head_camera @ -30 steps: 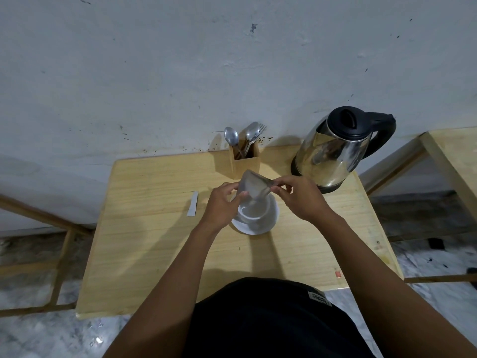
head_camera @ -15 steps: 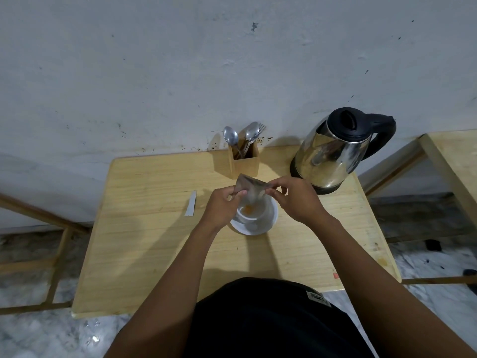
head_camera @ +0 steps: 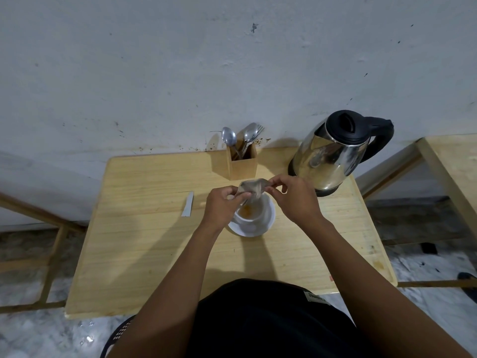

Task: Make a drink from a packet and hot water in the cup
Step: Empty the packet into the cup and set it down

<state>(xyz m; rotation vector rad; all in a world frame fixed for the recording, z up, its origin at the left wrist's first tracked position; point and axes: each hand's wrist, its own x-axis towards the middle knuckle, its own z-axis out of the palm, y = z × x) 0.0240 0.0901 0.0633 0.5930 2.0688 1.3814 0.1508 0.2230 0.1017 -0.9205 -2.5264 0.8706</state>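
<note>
The packet [head_camera: 251,189] was pinched between the fingers of the left hand [head_camera: 222,206] and the right hand [head_camera: 294,200], tipped over the cup [head_camera: 254,215] (orange powder lay inside), which stood on a saucer [head_camera: 268,223] on the table [head_camera: 144,228], near the kettle [head_camera: 333,153]

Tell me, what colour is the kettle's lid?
Black. The kettle has a black lid, clearest in the head view.
</note>
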